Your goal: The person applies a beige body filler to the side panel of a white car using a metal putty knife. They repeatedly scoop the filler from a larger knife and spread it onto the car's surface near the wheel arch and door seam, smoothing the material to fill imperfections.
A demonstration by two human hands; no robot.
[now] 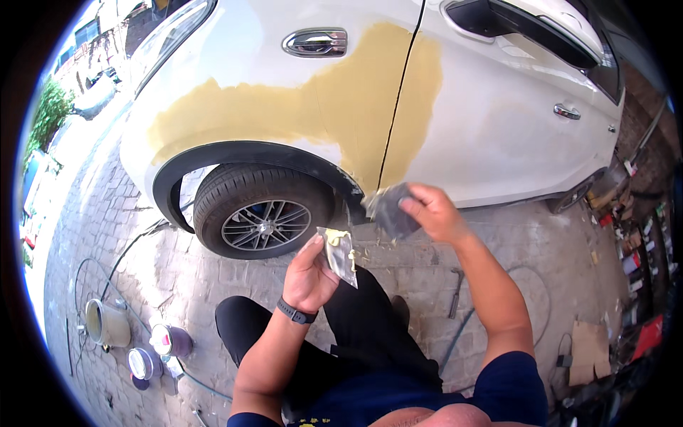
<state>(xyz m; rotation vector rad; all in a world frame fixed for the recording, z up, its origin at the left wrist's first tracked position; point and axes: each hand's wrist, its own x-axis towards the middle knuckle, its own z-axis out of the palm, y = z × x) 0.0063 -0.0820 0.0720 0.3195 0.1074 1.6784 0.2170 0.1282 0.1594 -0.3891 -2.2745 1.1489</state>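
A white car (502, 149) fills the upper view, with a yellow putty patch (363, 92) across its front fender and front door edge, above the tyre (213, 213). My left hand (307, 277) grips a shiny flat plate (340, 257) carrying soft yellow putty (334, 238), held below the patch. To its right and higher, my right hand (434, 213) pinches a dark square spreader (395, 217), with yellow putty along its far edge, close to the lower end of the patch; it is slightly blurred.
A bucket (110, 324), lidded tins (163, 341) and hoses (103, 277) lie on the paving at left. A metal tool (455, 292) lies right of my legs, near a cardboard piece (590, 349). Assorted clutter lines the far right.
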